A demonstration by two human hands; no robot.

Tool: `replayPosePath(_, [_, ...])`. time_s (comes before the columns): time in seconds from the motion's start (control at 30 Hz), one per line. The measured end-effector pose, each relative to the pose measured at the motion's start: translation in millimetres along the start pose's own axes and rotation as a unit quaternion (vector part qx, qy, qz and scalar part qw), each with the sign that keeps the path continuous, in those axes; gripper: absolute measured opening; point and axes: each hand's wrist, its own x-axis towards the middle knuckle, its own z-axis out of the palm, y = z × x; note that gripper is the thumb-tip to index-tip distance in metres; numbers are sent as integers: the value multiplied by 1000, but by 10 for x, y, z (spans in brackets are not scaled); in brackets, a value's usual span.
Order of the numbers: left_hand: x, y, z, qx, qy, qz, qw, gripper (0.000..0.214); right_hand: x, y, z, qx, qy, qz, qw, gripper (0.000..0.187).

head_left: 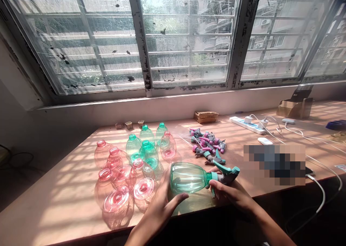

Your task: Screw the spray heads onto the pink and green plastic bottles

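1. The left hand (162,202) cups the belly of the green bottle (189,177) from below and from the near side. Its grip is closed around the clear plastic, with the thumb lying along the front.
2. The bottle lies on its side, lifted just over the near edge of the tabletop (67,195), with its neck pointing to the person's right.
3. The right hand (229,193) meets that neck. Its grip is closed on the trigger head (225,172), a teal sprayer already sitting at the bottle's mouth, with the fingers wrapped around the collar where the two parts join.
4. Judging by this hold, the step in hand is fitting the sprayer onto the bottle. Whether the collar is fully tight cannot be told from here.
5. A next move would call for the left hand to keep the bottle from rolling while the right turns the collar square to the neck. The thin wall looks easy to squeeze out of shape, so a light hold suits it.
6. Behind the hands, a pile of loose sprayers (208,143), pink and teal, lies on the tabletop.
7. To the left stand the open bottles without heads. The pink bottles (119,192) are nearer and the other green bottles (146,141) are behind them, all packed close together.
8. Farther right, a power strip (247,125) and a white cable (321,188) lie well apart from the work.
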Motion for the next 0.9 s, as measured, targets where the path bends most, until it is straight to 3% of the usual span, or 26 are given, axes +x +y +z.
replayPosePath(0.2, [23,-112,46,0,2,30,1000,95,17,32,-11,39,-21,1,999,43])
replayPosePath(0.43, [6,-8,-9,13,-10,25,1000,76,25,80,-20,57,-22,8,998,45])
replayPosePath(0.67, [15,-15,17,-2,-2,13,1000,87,29,72,-22,62,-28,10,998,42])
replayPosePath(0.9, [31,63,-35,-9,6,16,1000,66,33,81,-28,62,-36,6,997,40])
